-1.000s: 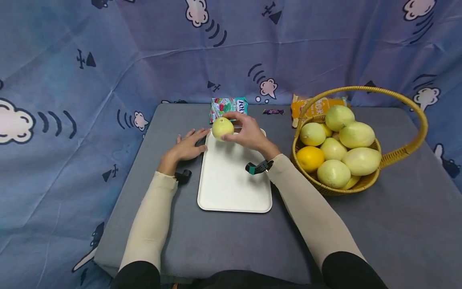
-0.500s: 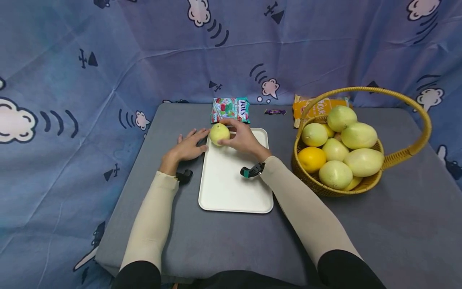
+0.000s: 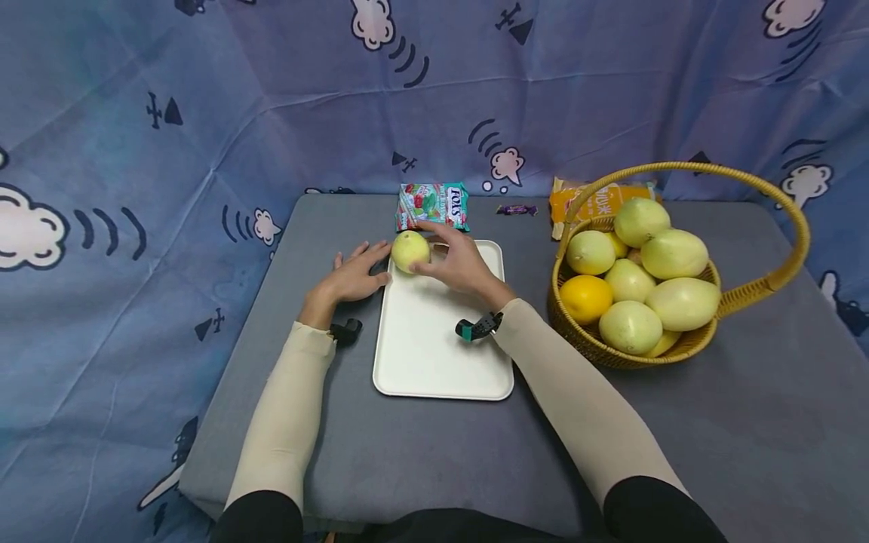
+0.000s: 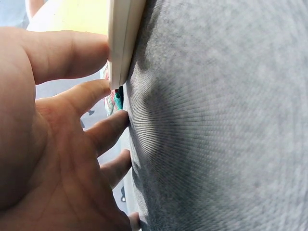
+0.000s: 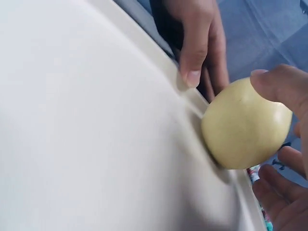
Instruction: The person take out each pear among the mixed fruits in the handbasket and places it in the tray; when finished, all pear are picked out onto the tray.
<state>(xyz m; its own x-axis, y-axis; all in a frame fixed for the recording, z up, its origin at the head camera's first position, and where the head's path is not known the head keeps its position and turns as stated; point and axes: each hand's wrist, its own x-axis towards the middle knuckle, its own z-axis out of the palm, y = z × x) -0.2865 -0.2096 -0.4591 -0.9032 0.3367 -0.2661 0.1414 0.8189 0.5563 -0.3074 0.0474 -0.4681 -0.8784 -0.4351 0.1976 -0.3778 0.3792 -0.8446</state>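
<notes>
A: What fills the back?
B: A blue cloth backdrop printed with clouds (image 3: 339,136), and in front of it a table covered in grey cloth (image 3: 434,452).
A: And on that?
B: Toward the far right corner, a woven golden-brown basket with a hooped handle (image 3: 589,343); left of it, a flat white rectangular tray (image 3: 441,354).
A: Hands?
B: The left hand (image 3: 349,277) has its fingers spread, thumb at the tray's left edge. The right hand (image 3: 462,260) reaches over the tray, pinching a fruit between thumb and bent fingers.
A: Beyond them?
B: Along the table's far edge, an orange plastic snack bag (image 3: 603,202) behind the basket, and a teal printed snack bag (image 3: 431,202) just past the tray.
A: Which fruit?
B: A pale yellow-green round fruit (image 3: 410,252), touching the tray's far left corner.
A: Smallest?
B: A purple wrapped candy (image 3: 517,210), between the bags.
</notes>
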